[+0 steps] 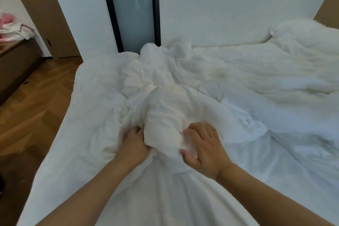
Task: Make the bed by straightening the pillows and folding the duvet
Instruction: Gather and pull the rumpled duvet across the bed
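Note:
A crumpled white duvet [211, 79] covers the bed, bunched into a thick ridge running from the far edge toward me. My left hand [134, 144] grips the left side of that bunched fold, its fingers buried in the cloth. My right hand [203, 147] grips the right side of the same fold, thumb and fingers curled into the fabric. A white pillow [304, 32] lies at the far right by the wooden headboard [329, 8], partly sunk behind the duvet.
Wooden floor [34, 108] runs along the bed's left side. A brown dresser [16, 64] with pink and white clothes [12, 29] stands at far left. A dark-framed glass panel [131, 9] and white wall rise behind the bed.

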### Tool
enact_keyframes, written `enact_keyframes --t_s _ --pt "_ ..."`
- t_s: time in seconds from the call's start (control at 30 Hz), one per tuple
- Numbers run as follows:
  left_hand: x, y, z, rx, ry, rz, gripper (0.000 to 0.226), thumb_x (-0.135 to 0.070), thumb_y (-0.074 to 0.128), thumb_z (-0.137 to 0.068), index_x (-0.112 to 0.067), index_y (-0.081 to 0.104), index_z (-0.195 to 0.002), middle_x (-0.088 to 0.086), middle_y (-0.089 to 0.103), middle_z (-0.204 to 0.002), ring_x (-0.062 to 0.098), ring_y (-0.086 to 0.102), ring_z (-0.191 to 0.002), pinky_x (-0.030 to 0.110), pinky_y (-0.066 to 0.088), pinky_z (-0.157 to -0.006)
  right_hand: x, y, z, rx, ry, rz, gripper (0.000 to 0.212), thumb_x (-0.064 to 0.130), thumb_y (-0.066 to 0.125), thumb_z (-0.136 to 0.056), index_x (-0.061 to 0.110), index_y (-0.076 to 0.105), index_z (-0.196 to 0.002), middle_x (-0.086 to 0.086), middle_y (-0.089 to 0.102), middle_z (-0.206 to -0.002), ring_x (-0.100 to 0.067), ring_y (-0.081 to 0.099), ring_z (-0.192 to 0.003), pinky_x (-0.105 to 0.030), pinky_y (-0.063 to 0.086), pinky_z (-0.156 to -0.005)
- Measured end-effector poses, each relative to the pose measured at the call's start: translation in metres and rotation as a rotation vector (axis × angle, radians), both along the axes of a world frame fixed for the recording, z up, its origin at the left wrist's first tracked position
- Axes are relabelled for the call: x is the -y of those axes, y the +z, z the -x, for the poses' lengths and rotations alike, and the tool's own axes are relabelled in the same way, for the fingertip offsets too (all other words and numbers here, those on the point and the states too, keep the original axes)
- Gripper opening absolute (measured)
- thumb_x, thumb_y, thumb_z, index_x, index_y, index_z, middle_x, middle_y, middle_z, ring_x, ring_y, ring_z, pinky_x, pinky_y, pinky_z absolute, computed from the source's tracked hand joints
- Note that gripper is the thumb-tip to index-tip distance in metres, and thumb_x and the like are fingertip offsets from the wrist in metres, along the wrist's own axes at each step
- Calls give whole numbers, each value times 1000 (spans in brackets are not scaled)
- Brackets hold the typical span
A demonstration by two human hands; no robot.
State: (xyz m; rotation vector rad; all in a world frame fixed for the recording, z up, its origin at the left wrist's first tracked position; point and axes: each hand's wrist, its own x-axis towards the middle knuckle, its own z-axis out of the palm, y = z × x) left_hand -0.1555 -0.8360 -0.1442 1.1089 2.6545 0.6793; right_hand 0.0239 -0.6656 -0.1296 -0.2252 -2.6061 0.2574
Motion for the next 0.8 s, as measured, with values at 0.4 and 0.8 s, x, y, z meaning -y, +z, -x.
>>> enact_keyframes --t_s 0.4,0.8 --pt "-31 162 12 15 202 -544 30 -24 49 -92 -20 46 -63 3 49 -65 23 46 -64 27 36 -53 -58 170 43 247 -22 638 14 15 45 -50 19 55 -58 8 53 -58 -13 54 -62 -19 40 -56" --pt "-28 12 -68 -473 -207 160 87 -64 52 -53 -15 51 -124 10 57 -119 34 58 -107 51 46 -93 -88 59 26 524 -276 557 19 25 50 -86 17 63 -98 -5 64 -106 -22 58 -103 -29 41 -84"
